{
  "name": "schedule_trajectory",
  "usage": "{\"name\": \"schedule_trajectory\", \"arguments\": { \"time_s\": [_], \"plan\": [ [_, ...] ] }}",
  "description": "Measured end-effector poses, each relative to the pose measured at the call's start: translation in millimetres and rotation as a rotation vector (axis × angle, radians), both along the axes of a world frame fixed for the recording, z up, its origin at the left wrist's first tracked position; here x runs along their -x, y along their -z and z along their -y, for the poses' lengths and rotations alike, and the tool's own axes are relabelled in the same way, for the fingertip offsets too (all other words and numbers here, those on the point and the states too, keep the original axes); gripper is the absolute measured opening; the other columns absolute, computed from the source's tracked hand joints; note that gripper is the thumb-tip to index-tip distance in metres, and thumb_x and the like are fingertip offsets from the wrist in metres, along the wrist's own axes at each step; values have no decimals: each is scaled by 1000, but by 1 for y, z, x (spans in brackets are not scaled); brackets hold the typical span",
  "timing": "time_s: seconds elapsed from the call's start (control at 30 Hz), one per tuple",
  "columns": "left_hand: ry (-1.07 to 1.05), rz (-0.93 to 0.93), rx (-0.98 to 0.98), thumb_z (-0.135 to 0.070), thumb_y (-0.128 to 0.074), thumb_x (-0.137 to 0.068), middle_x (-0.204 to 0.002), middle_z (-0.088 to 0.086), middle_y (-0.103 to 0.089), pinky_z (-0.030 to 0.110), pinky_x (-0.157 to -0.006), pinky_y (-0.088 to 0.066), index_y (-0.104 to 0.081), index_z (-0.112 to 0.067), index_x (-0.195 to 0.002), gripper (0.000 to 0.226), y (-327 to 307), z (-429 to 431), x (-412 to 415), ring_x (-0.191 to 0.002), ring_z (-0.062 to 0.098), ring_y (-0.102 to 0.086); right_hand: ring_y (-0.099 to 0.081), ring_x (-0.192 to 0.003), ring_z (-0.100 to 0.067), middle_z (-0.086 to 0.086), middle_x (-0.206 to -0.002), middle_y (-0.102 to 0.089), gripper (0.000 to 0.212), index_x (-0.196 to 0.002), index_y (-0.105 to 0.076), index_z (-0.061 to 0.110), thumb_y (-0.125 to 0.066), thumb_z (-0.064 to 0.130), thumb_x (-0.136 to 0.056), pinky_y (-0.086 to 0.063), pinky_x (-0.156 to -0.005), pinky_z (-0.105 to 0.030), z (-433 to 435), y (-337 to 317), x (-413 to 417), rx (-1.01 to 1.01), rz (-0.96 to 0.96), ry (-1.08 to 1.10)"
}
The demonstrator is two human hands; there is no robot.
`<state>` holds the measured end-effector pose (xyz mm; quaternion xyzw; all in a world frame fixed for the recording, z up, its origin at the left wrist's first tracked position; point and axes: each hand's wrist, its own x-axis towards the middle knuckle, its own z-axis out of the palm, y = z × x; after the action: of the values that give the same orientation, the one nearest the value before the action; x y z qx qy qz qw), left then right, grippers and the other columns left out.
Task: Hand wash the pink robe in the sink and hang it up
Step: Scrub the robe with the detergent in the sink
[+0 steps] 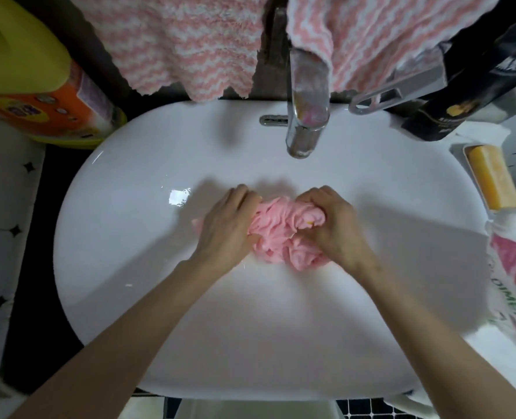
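Robe (280, 231) is bunched in the middle of the sink (160, 297). It is gripped by left hand (223, 228) and right hand (332, 225).

A home bathroom — white sink (129, 237), tap (306, 110), soap bar (492, 179)

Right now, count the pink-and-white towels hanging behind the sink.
2: the left towel hangs left of the faucet; the right towel drapes over the faucet's top. More may be hidden above the frame.
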<state>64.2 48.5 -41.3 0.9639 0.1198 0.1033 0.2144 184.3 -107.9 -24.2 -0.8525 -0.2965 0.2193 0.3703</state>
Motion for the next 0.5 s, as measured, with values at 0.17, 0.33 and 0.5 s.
{"name": "schedule_trajectory", "arguments": {
  "time_s": [0.17,0.33,0.5],
  "plan": [
    [-18,-11,-230,-1,-62,-58,-93,12,-52,37,-72,-35,-49,-11,-107,51,32,15,27,-84,28,-43,-44,-110,-33,-19,-122,-47,73,-126,-47,11,-78,37,-65,-39,-94,-43,28,35,40,123,528,-253],
    [286,-404,-91,-61,-49,-71,-120,11,-52,46,-98,-37,-50,-15,-133,77,52,10,64,-110,31,-48,-31,-137,-33,-15,-144,-40,77,-138,-46,14,-46,65,-81,-28,-109,-61,54,65,59,386,447,-622],
    [-116,-121,353,-63,-40,-84,-104,4,-65,40,-83,-51,-59,-26,-110,49,1,-21,32,-96,26,-61,-52,-116,-13,3,-125,-58,41,-116,-66,24,-56,49,-86,-41,-99,-23,38,28,34,-68,18,22]
  ]
}}
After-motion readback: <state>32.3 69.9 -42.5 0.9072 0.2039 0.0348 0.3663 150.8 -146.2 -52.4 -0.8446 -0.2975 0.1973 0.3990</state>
